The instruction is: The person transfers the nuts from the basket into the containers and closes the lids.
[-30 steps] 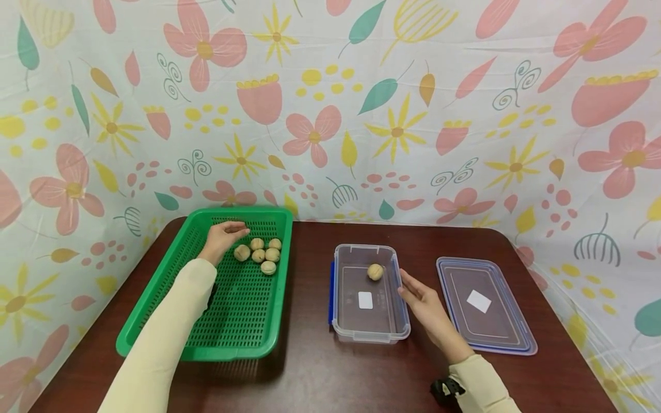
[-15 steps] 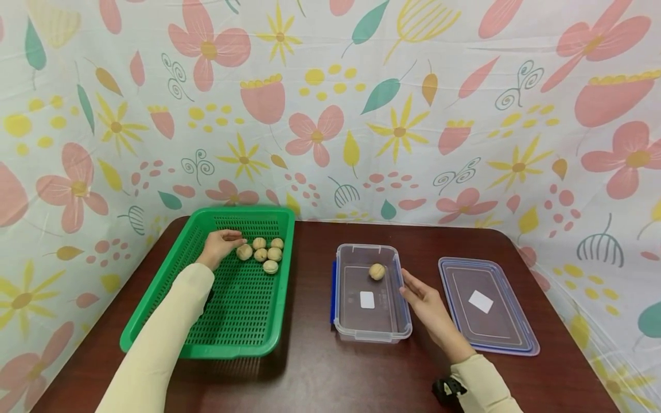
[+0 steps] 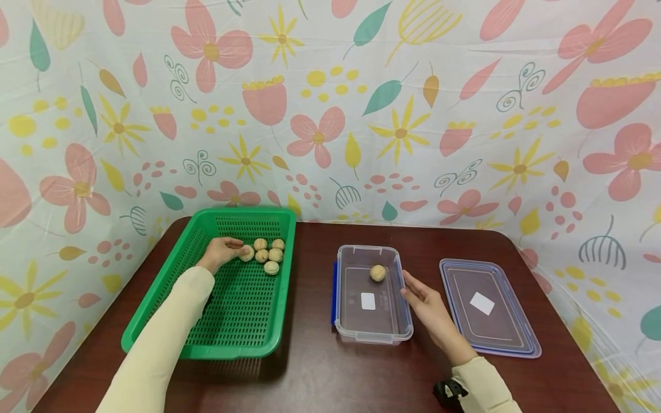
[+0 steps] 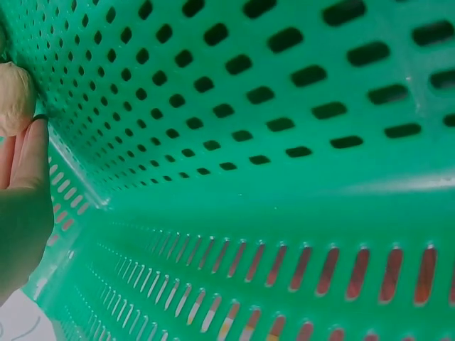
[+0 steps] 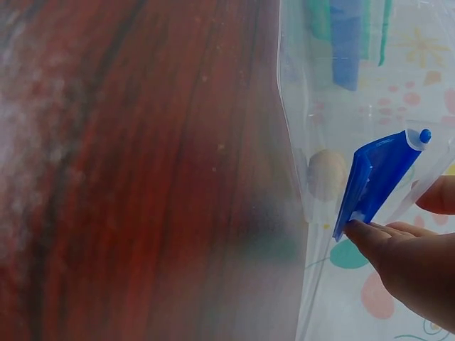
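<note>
My left hand (image 3: 223, 253) reaches into the green basket (image 3: 234, 351), its fingertips on a pale walnut (image 3: 247, 253). In the left wrist view, the same walnut (image 4: 14, 99) sits at the finger ends, and the frame's edge cuts off part of the grip. More walnuts (image 3: 261, 256) lie just right of it on the basket floor. Beside the clear plastic box (image 3: 373, 335), my right hand (image 3: 434, 312) touches its right side with nearly straight fingers. The right wrist view has those fingertips against a blue latch (image 5: 380, 174). One walnut (image 3: 378, 273) lies inside the box.
A clear lid (image 3: 490, 307) with a bluish rim and a white label lies right of my right hand. Another blue latch (image 3: 334, 292) hangs at the box's left side. Dark wooden table (image 3: 310, 367) runs between basket and box. A flowered cloth (image 3: 330, 132) hangs behind.
My left hand has come down from above the basket floor onto the leftmost walnut. My right hand stays at the box. The head view has shifted slightly.
</note>
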Tool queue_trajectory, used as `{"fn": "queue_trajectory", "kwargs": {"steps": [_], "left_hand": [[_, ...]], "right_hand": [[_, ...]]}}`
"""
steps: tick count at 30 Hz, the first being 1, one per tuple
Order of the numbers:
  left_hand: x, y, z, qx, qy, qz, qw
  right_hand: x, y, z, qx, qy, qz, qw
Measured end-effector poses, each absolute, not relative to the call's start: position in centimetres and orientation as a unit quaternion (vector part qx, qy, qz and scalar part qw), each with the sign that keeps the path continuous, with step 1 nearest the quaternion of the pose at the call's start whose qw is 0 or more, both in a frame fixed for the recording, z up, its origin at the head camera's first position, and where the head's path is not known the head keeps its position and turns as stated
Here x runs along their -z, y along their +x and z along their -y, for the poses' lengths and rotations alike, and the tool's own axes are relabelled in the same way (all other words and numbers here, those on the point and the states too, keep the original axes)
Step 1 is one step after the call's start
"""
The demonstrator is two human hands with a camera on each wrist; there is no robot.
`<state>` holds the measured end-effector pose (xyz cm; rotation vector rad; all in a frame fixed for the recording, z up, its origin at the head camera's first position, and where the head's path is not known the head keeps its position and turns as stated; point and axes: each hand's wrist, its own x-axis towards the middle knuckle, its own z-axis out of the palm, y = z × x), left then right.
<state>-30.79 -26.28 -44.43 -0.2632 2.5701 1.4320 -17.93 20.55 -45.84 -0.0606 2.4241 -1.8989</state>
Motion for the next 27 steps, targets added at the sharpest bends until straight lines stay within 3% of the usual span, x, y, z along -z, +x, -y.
{"fn": "queue_trajectory", "kwargs": {"steps": [13,27], "left_hand": [[44.3,-31.1,26.2,-0.463,-0.092,-0.876,0.094],[41.9,-31.6,26.6,-0.488,-0.069,-0.866,0.083]], "right_hand": [[46.1,-18.1,-20.6,0.602,-0.007,-0.797,0.035],[46.0,-18.1,-20.7,0.600,-0.009,-0.800,0.034]]}}
